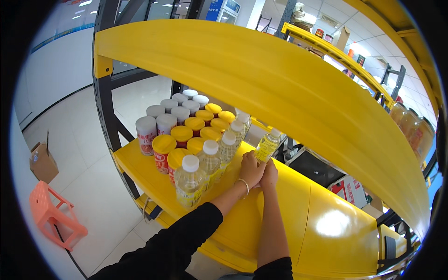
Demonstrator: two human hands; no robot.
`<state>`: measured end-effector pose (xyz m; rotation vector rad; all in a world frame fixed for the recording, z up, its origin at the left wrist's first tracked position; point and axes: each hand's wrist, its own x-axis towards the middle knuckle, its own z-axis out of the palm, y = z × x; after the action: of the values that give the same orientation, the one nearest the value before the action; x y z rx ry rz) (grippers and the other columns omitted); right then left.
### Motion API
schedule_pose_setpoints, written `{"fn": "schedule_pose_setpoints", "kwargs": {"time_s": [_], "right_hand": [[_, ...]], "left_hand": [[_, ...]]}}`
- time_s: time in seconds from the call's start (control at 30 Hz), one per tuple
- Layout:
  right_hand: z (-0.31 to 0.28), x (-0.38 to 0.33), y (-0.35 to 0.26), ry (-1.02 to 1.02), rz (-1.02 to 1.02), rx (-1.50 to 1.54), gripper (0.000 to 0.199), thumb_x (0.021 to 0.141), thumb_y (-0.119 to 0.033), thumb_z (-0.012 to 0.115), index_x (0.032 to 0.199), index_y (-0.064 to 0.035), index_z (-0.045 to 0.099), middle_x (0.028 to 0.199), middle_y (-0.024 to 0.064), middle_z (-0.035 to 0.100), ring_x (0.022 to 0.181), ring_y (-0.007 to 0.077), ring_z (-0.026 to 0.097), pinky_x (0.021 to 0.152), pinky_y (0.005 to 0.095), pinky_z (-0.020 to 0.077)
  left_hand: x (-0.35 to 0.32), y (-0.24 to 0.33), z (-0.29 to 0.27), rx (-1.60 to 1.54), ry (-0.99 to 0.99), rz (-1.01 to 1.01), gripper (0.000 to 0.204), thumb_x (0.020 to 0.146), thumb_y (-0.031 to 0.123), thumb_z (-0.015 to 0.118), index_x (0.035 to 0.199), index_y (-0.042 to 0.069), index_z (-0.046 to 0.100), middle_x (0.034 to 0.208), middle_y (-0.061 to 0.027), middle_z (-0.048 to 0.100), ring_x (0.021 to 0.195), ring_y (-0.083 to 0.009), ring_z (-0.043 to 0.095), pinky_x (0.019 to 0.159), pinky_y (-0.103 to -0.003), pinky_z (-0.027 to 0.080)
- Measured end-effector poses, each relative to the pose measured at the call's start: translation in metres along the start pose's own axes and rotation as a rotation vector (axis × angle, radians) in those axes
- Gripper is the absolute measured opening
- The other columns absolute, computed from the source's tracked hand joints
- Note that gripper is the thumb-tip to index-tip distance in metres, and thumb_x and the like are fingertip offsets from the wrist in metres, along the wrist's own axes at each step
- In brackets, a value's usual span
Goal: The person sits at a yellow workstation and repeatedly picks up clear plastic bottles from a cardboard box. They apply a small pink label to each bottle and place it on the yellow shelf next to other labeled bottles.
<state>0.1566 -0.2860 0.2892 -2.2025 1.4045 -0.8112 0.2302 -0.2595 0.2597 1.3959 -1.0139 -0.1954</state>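
Note:
Both hands meet at the base of a clear plastic bottle (267, 146) with a white cap and a yellow label, near the shelf's far edge. My left hand (252, 169), with a bracelet at the wrist, is closed around its lower part. Pressed close beside it, my right hand (269, 175) is closed on the bottle's base too; its fingers are partly hidden. The bottle leans slightly to the right. To the left of my hands runs a row of similar bottles, the nearest bottle (190, 182) standing by the shelf's front edge.
Left of the bottles stand rows of yellow-lidded cans (164, 144) and grey-lidded cans (146, 126). A yellow beam (261, 56) crosses above the yellow shelf (284, 219). A pink stool (49, 210) and a cardboard box (44, 163) are on the floor at left.

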Motion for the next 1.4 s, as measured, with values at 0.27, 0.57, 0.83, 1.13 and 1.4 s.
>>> {"fn": "schedule_pose_setpoints", "kwargs": {"time_s": [0.27, 0.57, 0.83, 1.13, 1.4], "right_hand": [[0.055, 0.031, 0.017, 0.214, -0.095, -0.015, 0.046, 0.082, -0.039, 0.056, 0.118, -0.0109, 0.045, 0.094, 0.0161, 0.065, 0.084, 0.0376, 0.062, 0.067, 0.0455, 0.0493], [0.073, 0.043, 0.008, 0.267, -0.125, -0.024, 0.05, 0.082, -0.04, 0.057, 0.119, -0.0087, 0.045, 0.093, 0.0161, 0.064, 0.084, 0.0367, 0.062, 0.068, 0.0438, 0.0491], [0.068, 0.043, 0.008, 0.179, -0.037, -0.13, 0.05, 0.082, -0.041, 0.055, 0.117, -0.0066, 0.045, 0.091, 0.017, 0.065, 0.082, 0.0358, 0.062, 0.068, 0.0436, 0.049], [0.063, 0.041, -0.003, 0.131, -0.125, -0.181, 0.056, 0.085, -0.043, 0.051, 0.126, -0.0055, 0.039, 0.09, 0.0191, 0.065, 0.081, 0.0365, 0.063, 0.067, 0.0444, 0.0492], [0.06, 0.039, 0.0, 0.129, -0.151, -0.156, 0.056, 0.085, -0.042, 0.05, 0.127, -0.0059, 0.037, 0.089, 0.019, 0.066, 0.081, 0.0369, 0.063, 0.067, 0.045, 0.0488]], "left_hand": [[0.019, -0.032, 0.005, -0.08, -0.142, -0.112, 0.069, 0.081, 0.029, 0.055, 0.13, -0.013, 0.029, 0.13, -0.0312, 0.036, 0.121, -0.0425, 0.036, 0.103, -0.042, 0.031], [0.037, -0.06, 0.013, 0.095, -0.08, -0.064, 0.084, 0.087, 0.05, 0.046, 0.135, -0.015, 0.02, 0.139, -0.0353, 0.025, 0.13, -0.0448, 0.025, 0.109, -0.04, 0.021], [0.022, -0.026, -0.009, -0.042, -0.168, -0.122, 0.086, 0.087, 0.051, 0.045, 0.135, -0.015, 0.018, 0.139, -0.0373, 0.021, 0.131, -0.0466, 0.022, 0.11, -0.043, 0.019], [0.029, -0.04, -0.007, -0.066, -0.126, -0.08, 0.083, 0.084, 0.041, 0.05, 0.136, -0.015, 0.016, 0.139, -0.0356, 0.022, 0.132, -0.0453, 0.02, 0.11, -0.043, 0.017], [0.028, -0.038, -0.005, -0.085, -0.131, -0.092, 0.083, 0.084, 0.041, 0.051, 0.136, -0.014, 0.016, 0.14, -0.0353, 0.022, 0.132, -0.045, 0.02, 0.11, -0.044, 0.016]]}}
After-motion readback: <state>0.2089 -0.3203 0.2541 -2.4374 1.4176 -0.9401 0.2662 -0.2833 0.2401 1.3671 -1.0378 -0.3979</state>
